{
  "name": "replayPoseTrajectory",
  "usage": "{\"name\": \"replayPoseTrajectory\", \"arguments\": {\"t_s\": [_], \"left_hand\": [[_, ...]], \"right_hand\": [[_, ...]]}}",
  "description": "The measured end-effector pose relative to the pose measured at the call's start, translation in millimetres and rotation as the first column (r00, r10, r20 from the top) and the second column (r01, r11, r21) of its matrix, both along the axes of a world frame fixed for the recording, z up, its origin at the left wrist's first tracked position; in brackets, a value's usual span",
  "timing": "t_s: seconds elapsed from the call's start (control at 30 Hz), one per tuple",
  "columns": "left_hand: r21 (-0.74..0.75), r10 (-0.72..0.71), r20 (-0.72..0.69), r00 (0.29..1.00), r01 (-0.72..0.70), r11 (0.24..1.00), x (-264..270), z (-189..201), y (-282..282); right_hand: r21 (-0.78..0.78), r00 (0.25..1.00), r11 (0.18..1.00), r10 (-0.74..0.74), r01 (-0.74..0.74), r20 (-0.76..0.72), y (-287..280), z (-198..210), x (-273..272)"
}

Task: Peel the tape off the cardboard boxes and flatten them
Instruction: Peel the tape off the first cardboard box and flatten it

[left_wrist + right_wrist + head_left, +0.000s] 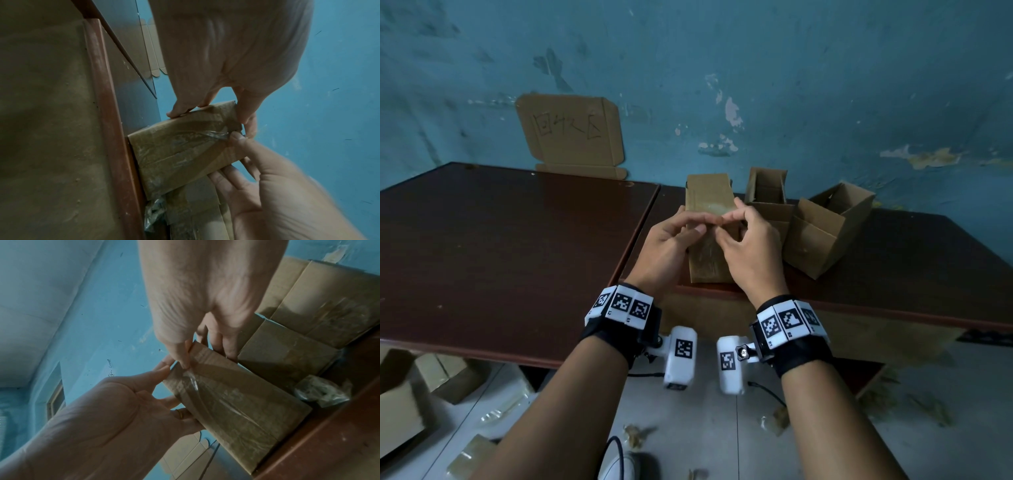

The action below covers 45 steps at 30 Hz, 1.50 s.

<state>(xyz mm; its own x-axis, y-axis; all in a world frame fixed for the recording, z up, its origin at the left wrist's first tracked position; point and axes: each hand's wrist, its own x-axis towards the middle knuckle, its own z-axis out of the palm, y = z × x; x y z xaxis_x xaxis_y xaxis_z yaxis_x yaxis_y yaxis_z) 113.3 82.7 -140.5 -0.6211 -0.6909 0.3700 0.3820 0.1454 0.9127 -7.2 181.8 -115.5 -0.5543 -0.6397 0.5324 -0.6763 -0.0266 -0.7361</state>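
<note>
Mid-frame, I've stood the box (709, 219) on end at the table (517, 240) edge so my left hand (671, 246) braces it while my right hand (748, 250) pinches the lifted tape (205, 134) corner.

A dark brown tabletop (517, 240) spreads left of the grips. Behind it stands a chipped teal wall (791, 85). Below the grips lies a pale tiled floor (705, 428), with a black cable (616, 452) curling across it.
</note>
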Motion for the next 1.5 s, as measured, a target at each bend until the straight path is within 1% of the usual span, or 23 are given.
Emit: {"name": "replayPoseTrajectory", "arguments": {"t_s": [0.07,0.2,0.3,0.37,0.43,0.5,0.57,0.63,0.8,0.93,1.1,1.23,1.37,1.43,1.5], "left_hand": [[-0.009,-0.005,0.007,1.000,0.005,1.000,0.6,0.6,1.4],[-0.119,0.038,0.027,0.999,-0.035,0.992,-0.5,1.2,2.7],[-0.115,0.049,0.042,0.998,-0.044,0.992,-1.9,3.0,2.4],[-0.129,0.104,0.062,0.993,-0.095,0.987,-3.4,3.1,-1.8],[-0.152,0.186,0.092,0.978,-0.171,0.973,-5.7,2.2,-6.1],[-0.189,0.283,0.129,0.950,-0.257,0.948,-8.5,0.7,-9.5],[-0.230,0.374,0.147,0.916,-0.336,0.913,-7.7,1.1,-7.3],[-0.238,0.389,0.141,0.910,-0.350,0.906,-6.1,1.4,-5.4],[-0.298,0.438,0.134,0.889,-0.385,0.873,-7.3,-2.6,-1.1],[-0.294,0.362,0.084,0.928,-0.324,0.899,-8.6,-3.4,5.1],[-0.434,0.437,0.112,0.892,-0.352,0.829,-8.7,-4.1,3.9],[-0.565,0.510,0.041,0.859,-0.401,0.721,-8.2,-5.6,8.6],[-0.615,0.543,-0.028,0.839,-0.443,0.652,-8.9,-10.3,5.0],[-0.620,0.545,-0.045,0.837,-0.451,0.642,-8.6,-13.8,2.3],[-0.614,0.546,-0.039,0.837,-0.451,0.648,-8.9,-16.5,-1.2]], "right_hand": [[-0.026,1.000,1.000,0.006,-0.005,0.016,0.0,-1.7,-0.8],[-0.041,1.000,0.999,0.002,-0.001,0.018,1.6,-2.3,-0.4],[0.000,0.998,0.999,0.049,-0.049,0.028,2.2,-2.3,-4.1],[0.005,0.993,0.995,0.103,-0.103,0.065,2.8,-3.8,-7.5],[-0.046,0.982,0.987,0.158,-0.154,0.099,3.7,-6.5,-10.1],[-0.077,0.976,0.978,0.200,-0.194,0.081,4.4,-7.0,-8.9],[-0.022,0.987,0.987,0.159,-0.160,-0.039,4.8,-4.9,-3.6],[0.014,0.986,0.995,0.099,-0.098,-0.134,4.8,-4.0,1.9],[-0.034,0.985,0.999,0.005,-0.011,-0.175,1.3,-10.2,6.8],[-0.033,0.988,0.999,-0.037,0.033,-0.152,-0.8,-13.8,5.4],[-0.010,0.985,0.999,-0.045,0.044,-0.167,2.2,-12.9,3.7],[-0.050,0.977,0.998,-0.042,0.033,-0.209,1.8,-13.1,1.7],[-0.050,0.977,0.998,-0.036,0.026,-0.212,3.0,-15.6,0.6],[-0.048,0.976,0.999,-0.036,0.026,-0.216,4.2,-15.6,1.1],[-0.062,0.972,0.998,-0.032,0.018,-0.232,4.0,-17.0,1.2]]}}
